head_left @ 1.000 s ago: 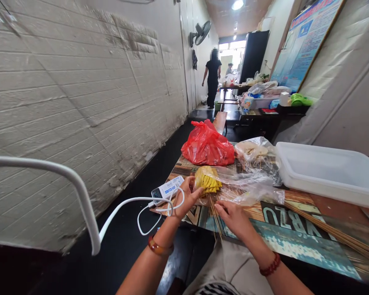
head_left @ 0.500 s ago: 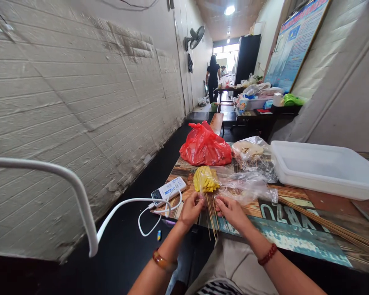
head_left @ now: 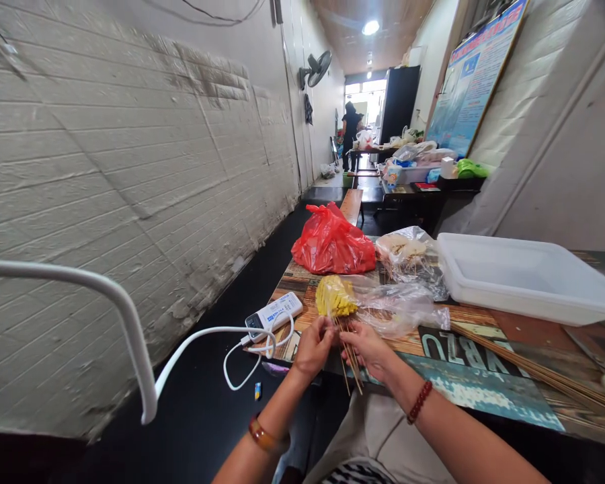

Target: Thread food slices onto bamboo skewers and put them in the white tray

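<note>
A bunch of skewers with folded yellow food (head_left: 335, 296) lies near the table's front edge, the food partly inside a clear plastic bag (head_left: 408, 308). Their thin wooden sticks (head_left: 353, 368) point toward me and stick out past the edge. My right hand (head_left: 367, 348) is closed around the sticks just below the food. Beside it on the left, my left hand (head_left: 314, 347) pinches at the bag's mouth next to the sticks; its fingertips are partly hidden. Farther back sit a knotted red plastic bag (head_left: 334, 243) and another clear bag with pale skewered food (head_left: 405, 250).
On the right stands a white plastic tub (head_left: 527, 279), with a bundle of bare bamboo sticks (head_left: 524, 363) in front of it. A white power bank (head_left: 275, 314) with a looped cable lies at the left corner. A person (head_left: 351, 134) stands far down the room.
My right hand has moved left and closed around the sticks, nearer my left hand. The whole view has shifted slightly. The distant person has turned or moved a little.
</note>
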The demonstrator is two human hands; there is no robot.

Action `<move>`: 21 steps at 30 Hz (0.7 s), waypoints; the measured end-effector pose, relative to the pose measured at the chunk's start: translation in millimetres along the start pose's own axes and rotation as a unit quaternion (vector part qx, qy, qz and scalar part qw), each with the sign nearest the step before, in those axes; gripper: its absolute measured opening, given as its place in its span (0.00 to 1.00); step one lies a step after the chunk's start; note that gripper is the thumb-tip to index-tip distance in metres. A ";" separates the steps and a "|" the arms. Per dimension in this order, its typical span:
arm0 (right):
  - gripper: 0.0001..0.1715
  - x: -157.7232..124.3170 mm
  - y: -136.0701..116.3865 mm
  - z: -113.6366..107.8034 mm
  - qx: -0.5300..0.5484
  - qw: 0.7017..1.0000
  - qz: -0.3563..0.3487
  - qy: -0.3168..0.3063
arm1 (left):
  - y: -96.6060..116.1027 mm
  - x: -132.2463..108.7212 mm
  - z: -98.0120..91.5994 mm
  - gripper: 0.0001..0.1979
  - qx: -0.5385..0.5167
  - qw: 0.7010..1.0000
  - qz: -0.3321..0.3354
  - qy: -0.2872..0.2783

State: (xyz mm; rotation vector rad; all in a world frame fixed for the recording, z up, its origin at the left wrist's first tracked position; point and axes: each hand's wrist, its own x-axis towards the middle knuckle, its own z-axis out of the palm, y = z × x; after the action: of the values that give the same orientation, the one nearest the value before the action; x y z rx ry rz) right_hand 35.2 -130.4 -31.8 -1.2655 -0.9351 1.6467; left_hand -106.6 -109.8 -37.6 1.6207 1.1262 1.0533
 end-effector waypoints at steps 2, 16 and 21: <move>0.13 1.7 4.1 0.0 0.019 1.000 -0.008 0.008 | 0.4 -2.3 -4.0 0.10 0.011 1.000 0.010 0.025; 0.21 -3.8 21.0 -19.0 0.066 0.988 -0.100 0.097 | 8.2 -8.2 -9.8 0.12 0.019 0.990 0.021 0.138; 0.19 -3.1 15.4 -17.4 0.017 0.990 -0.106 0.091 | 11.2 -7.1 -4.1 0.13 -0.023 0.984 0.075 0.162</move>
State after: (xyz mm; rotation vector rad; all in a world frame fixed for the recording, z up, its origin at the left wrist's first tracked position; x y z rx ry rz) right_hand 49.9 -137.8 -48.4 -1.2252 -0.8932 1.3527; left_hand -109.7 -118.3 -27.0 1.5519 1.1915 1.4712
